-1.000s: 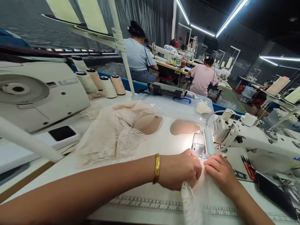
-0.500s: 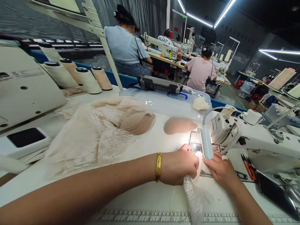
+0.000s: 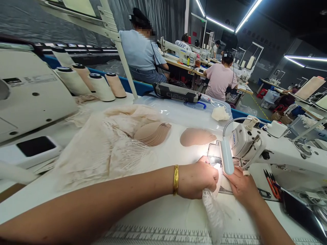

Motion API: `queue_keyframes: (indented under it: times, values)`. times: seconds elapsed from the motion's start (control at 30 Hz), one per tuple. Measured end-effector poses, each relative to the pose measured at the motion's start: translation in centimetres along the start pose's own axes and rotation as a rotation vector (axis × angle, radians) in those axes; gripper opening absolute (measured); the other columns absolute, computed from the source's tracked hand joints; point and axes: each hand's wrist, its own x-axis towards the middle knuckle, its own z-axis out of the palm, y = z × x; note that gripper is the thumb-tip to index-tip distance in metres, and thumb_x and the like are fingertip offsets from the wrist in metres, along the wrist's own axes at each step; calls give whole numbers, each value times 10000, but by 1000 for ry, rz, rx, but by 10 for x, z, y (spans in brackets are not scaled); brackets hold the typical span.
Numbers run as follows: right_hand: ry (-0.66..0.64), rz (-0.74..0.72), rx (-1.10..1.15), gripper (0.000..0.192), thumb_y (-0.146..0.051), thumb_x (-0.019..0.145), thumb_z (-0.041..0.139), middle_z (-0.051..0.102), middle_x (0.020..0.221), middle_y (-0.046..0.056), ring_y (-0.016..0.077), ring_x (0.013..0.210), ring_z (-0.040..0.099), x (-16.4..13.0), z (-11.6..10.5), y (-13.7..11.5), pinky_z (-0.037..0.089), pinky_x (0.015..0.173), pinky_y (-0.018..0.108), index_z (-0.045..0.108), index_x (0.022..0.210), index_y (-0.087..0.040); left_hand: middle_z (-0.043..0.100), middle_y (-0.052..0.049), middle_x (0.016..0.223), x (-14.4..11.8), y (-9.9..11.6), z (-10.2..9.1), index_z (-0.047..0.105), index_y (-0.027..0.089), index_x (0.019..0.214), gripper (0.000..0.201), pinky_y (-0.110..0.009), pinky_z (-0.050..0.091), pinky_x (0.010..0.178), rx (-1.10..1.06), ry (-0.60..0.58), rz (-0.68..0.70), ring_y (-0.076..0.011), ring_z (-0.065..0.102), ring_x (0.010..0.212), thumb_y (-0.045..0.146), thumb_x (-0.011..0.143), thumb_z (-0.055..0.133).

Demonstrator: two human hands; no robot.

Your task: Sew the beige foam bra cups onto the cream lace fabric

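My left hand [image 3: 201, 178] is closed in a fist, with a strip of white lace fabric [image 3: 213, 211] hanging down from it over the table's front. A pale pink piece [image 3: 219, 175] shows between my hands, brightly lit. My right hand [image 3: 241, 183] lies low on the sewing machine bed, fingers stretched toward the needle area. Its fingertips are partly hidden behind the pale blue lamp [image 3: 227, 156]. Both hands are beside the head of the white sewing machine [image 3: 245, 139]. The needle and presser foot cannot be made out.
Beige cup-shaped pieces lie in a fanned stack [image 3: 153, 133] and a second stack [image 3: 198, 136]. Cream lace [image 3: 97, 153] covers the left side. Red-handled snips [image 3: 272, 185] and a dark tablet-like object [image 3: 302, 212] lie at right. Thread cones [image 3: 102, 87] stand back left. Co-workers sit beyond.
The whole view has shifted slightly, so things appear a little farther right. Both hands keep nearly the same pose at the machine, and the lace still hangs from my left hand.
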Motion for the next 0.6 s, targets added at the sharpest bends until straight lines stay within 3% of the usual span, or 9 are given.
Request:
queue_keyframes:
  times: [0.27, 0.47, 0.6]
  values:
    - [-10, 17, -14, 519, -47, 907, 445, 733, 1203, 37, 224, 1114, 644, -2, -1, 0, 541, 884, 321, 663, 1297, -310, 707, 3, 952, -1, -5, 0, 677, 198, 658, 130, -387, 308, 812, 9, 33, 12, -137, 558, 701, 84, 686, 732]
    - [-57, 54, -4, 481, -46, 899, 434, 740, 1144, 28, 227, 1081, 637, -3, -1, -1, 531, 825, 297, 691, 1227, -287, 669, 14, 811, 4, -11, -4, 555, 153, 562, 206, -373, 299, 811, 56, 21, -28, -108, 466, 635, 58, 682, 694]
    - [-57, 48, 1, 468, -38, 908, 423, 736, 1153, 29, 227, 1087, 627, -5, -1, -1, 524, 815, 292, 684, 1215, -276, 670, 13, 812, 6, -17, -4, 567, 156, 592, 184, -374, 282, 822, 74, 20, -50, -123, 482, 678, 28, 665, 678]
